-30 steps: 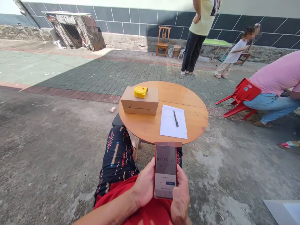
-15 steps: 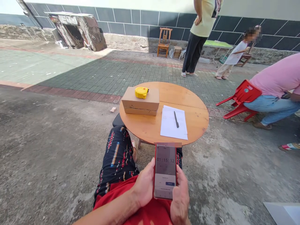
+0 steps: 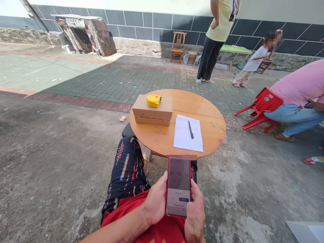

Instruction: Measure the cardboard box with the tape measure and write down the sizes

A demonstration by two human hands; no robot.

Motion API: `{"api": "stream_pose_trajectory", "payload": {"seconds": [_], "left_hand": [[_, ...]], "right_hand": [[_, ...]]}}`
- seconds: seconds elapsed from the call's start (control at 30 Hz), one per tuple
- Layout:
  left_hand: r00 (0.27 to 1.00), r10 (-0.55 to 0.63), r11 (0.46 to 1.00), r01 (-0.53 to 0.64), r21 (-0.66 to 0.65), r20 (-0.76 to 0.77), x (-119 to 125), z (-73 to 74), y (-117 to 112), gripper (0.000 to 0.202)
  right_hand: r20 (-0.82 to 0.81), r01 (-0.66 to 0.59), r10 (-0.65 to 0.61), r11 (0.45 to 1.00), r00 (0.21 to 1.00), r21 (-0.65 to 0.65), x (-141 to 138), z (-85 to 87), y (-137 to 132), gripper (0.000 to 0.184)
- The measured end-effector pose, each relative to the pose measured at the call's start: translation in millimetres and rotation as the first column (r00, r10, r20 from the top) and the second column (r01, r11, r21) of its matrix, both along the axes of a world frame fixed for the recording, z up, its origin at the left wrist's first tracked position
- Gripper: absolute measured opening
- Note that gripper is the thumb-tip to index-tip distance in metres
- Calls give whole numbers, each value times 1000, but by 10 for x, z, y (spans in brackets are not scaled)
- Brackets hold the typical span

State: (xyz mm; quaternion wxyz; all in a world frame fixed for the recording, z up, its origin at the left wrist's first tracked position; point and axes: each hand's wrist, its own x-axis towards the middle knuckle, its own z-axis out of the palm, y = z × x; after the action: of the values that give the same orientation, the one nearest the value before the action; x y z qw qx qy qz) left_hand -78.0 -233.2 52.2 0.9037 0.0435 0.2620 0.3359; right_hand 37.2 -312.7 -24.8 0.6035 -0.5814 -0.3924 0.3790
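Note:
A phone (image 3: 178, 185) in a red case is held upright above my lap, its screen showing 01:15:32 and a pale panel below. My left hand (image 3: 157, 200) grips its left edge, and my right hand (image 3: 195, 211) is closed round the right edge with the thumb by the lower screen. Beyond it stands a round wooden table (image 3: 212, 121). On that table lie white paper sheets (image 3: 183, 136) with a black pen (image 3: 190, 129) on top. To their left is a cardboard box (image 3: 152, 113), and a yellow tape measure (image 3: 153, 101) rests on it.
A person in a pink shirt (image 3: 298, 84) sits on a red plastic chair (image 3: 264, 104) at the right. Two other people stand near the far wall, by a wooden chair (image 3: 178, 47) and a green-topped table (image 3: 235, 49). A white board (image 3: 301, 231) lies at lower right.
The view has shifted very slightly, so everything sits a little lower in it. Both hands keep the same hold on the phone, and the time on its screen is unchanged.

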Motion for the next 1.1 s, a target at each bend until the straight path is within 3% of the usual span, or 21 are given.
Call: {"api": "stream_pose_trajectory", "payload": {"seconds": [0.43,0.57,0.7,0.93,1.1], "left_hand": [[1000,0,1000,0,18,30,-18,-39,-6,54],[1000,13,1000,-13,-1,4,-23,-39,6,53],[1000,-8,1000,8,-16,0,-12,-27,24,55],[996,-55,998,53,35,64,-15,-7,60,57],[989,-139,976,130,172,43,84,77,153,61]], "right_hand": [[-17,87,-88,995,996,-56,-22,174,-44,62],[-235,-1,-49,978,971,-210,76,177,-148,46],[-430,-149,7,943,903,-297,112,221,-264,50],[-442,-212,79,942,893,-259,143,310,-249,48],[-451,-176,76,967,889,-184,252,345,-131,42]]}}
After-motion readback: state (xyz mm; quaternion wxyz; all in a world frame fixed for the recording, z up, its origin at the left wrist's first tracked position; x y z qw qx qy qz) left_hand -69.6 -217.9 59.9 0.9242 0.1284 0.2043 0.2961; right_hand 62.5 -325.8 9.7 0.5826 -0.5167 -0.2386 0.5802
